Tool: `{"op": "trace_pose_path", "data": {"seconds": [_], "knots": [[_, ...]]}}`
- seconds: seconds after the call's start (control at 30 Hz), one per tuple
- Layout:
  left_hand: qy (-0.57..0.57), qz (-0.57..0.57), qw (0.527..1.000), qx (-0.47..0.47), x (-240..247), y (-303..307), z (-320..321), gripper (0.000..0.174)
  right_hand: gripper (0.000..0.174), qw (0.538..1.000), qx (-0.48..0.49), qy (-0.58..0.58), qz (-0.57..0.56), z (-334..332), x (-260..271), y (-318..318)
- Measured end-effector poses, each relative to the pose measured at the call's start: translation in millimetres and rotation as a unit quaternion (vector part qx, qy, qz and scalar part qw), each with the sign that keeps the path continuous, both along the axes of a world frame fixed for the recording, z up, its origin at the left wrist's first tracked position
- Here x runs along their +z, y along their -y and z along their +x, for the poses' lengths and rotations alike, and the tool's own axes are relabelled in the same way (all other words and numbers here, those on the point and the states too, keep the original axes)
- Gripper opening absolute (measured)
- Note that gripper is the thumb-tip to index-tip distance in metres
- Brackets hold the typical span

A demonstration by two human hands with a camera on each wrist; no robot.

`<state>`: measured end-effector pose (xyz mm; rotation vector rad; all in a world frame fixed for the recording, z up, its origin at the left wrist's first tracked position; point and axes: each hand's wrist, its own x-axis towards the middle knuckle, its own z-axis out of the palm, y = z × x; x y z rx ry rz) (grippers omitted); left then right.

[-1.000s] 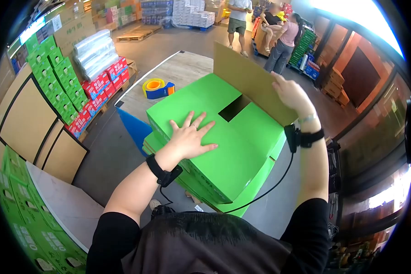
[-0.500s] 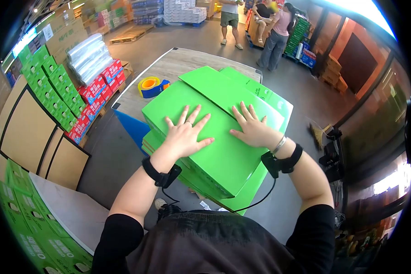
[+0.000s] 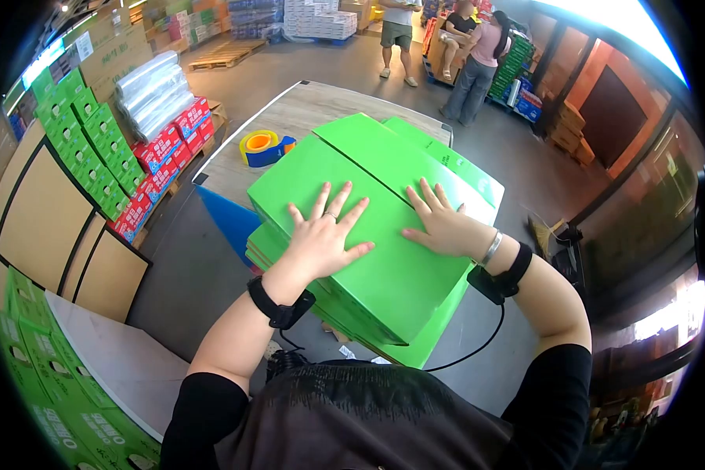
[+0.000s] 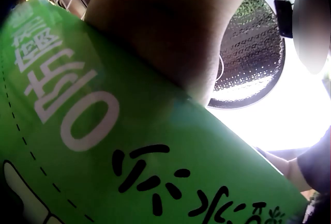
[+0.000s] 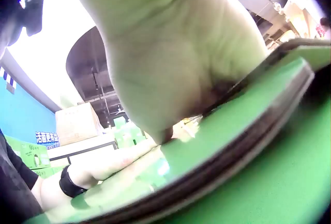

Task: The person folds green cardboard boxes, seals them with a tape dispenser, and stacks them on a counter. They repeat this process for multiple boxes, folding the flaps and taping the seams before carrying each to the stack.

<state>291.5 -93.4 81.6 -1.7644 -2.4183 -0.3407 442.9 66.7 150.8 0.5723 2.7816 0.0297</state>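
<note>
A green cardboard box [image 3: 399, 290] lies in front of me, its two top flaps folded down so their edges meet at a thin dark seam. My left hand [image 3: 325, 236] rests on the left flap with its fingers spread. On the right flap lies my right hand [image 3: 448, 227], palm down, fingers also spread. The left wrist view shows the box's printed green side [image 4: 150, 126] under that hand. In the right wrist view, the layered cardboard edge [image 5: 248, 141] runs below the right hand [image 5: 181, 69].
A blue-and-yellow tape dispenser [image 3: 270, 154] sits on the wood-topped table [image 3: 313, 102] behind the box. More green cardboard [image 3: 435, 333] shows below it. Stacked green and red cartons [image 3: 160, 153] stand at left; several people [image 3: 482, 66] are farther back.
A second ago the right flap stood upright with my right hand at its outer side. It has folded down, and my right hand now rests on it. The left hand has stayed on the left flap.
</note>
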Motion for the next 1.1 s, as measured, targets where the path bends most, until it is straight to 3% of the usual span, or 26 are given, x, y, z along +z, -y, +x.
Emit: {"op": "trace_pose_path", "data": {"seconds": [0.43, 0.83, 0.9, 0.97, 1.0, 1.07, 1.1], "knots": [[0.003, -0.012, 1.0, -0.003, -1, -5, -1, 0.069, 0.07, 1.0, -0.005, 0.002, -0.001, -1, -13, -5], [0.017, -0.098, 0.995, -0.009, 9, -13, -6, 0.07, 0.072, 1.0, 0.0, -0.027, -0.009, -4, -39, -10], [0.102, -0.018, 0.99, -0.098, 10, -5, -23, 0.062, 0.075, 0.999, 0.0, -0.036, -0.017, -3, -39, -13], [0.242, 0.078, 0.936, -0.242, 17, 8, -63, 0.055, 0.078, 0.999, 0.01, -0.043, -0.01, 0, -41, -14], [0.287, 0.157, 0.902, -0.281, 30, 14, -85, 0.04, 0.079, 0.999, 0.011, -0.047, -0.006, 0, -41, -15], [0.428, 0.162, 0.879, -0.134, 34, 17, -136, 0.031, 0.082, 0.999, 0.002, -0.053, -0.01, -2, -41, -13], [0.399, 0.188, 0.892, -0.097, 25, 10, -173, 0.029, 0.083, 0.998, -0.004, -0.055, -0.012, -3, -41, -12]]}}
